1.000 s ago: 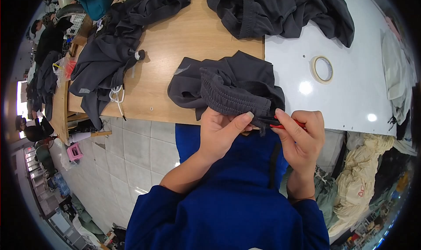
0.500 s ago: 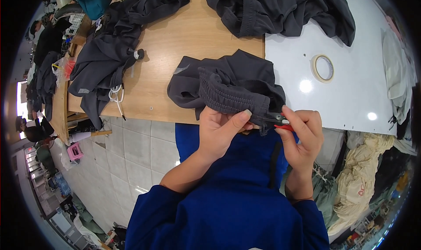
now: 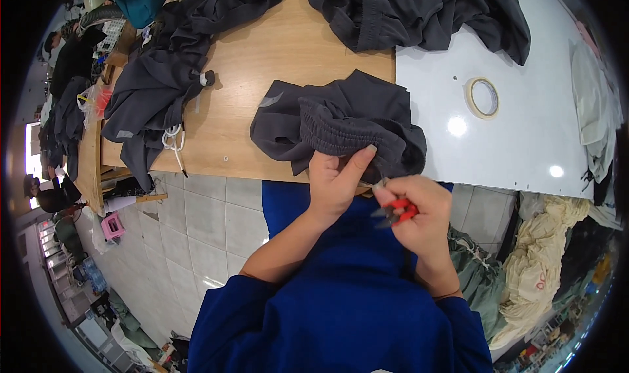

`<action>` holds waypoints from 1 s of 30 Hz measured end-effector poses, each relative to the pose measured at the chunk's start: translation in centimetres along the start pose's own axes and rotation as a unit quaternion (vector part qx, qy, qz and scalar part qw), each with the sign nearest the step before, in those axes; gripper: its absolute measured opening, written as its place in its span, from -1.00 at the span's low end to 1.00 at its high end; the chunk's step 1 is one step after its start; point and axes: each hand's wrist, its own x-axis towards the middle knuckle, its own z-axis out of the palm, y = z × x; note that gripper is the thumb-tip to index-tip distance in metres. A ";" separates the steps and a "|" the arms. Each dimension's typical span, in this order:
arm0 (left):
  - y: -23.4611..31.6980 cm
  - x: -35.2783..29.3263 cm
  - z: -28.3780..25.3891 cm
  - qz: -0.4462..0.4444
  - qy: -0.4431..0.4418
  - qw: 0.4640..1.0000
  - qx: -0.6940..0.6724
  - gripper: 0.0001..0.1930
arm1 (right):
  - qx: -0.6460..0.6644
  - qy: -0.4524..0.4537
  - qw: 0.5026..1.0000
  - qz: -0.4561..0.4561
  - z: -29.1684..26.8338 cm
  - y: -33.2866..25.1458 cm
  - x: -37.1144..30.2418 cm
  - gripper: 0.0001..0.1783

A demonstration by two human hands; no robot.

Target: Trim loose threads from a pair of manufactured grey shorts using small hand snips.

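A dark grey garment (image 3: 367,104) with a gathered elastic waistband lies bunched at the table's front edge. My left hand (image 3: 334,186) is closed on the lower side of the waistband, its thumb pressed on top of the cloth. Just to the right, my right hand (image 3: 419,206) is closed around red-handled thread snips (image 3: 401,210), whose dark blades point left and away from the cloth. The thumb and forefinger of that hand come together at the waistband's lower edge; whatever they pinch there is too small to make out.
More dark grey garments lie along the back (image 3: 419,16) and left (image 3: 151,91) of the wooden table (image 3: 255,58); a white cord (image 3: 173,140) hangs from the left one. A tape roll (image 3: 482,98) rests on the white tabletop (image 3: 432,78). Cream cloth (image 3: 540,261) is heaped at the right.
My right hand has moved left and down from the waistband's right end, and the snips have turned away from the cloth into the palm. The left hand keeps its hold, shifted slightly right.
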 end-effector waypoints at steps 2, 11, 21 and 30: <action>0.0 -0.1 0.0 -0.001 0.005 1.000 0.009 -0.76 | 0.026 -0.047 0.999 -0.007 -0.2 -0.1 -0.5 -0.85; 1.3 0.6 -0.1 -0.062 0.036 0.995 -0.063 -0.79 | 0.113 -0.307 0.942 -0.073 -1.3 0.4 -2.0 -0.76; 2.4 0.0 0.1 -0.087 0.009 0.990 -0.115 -0.79 | 0.014 0.054 0.998 -0.025 -2.3 1.7 -0.5 -0.58; 2.5 -0.2 0.5 -0.096 0.002 0.990 -0.105 -0.82 | -0.073 0.086 0.991 -0.077 -1.8 2.2 -0.4 -0.57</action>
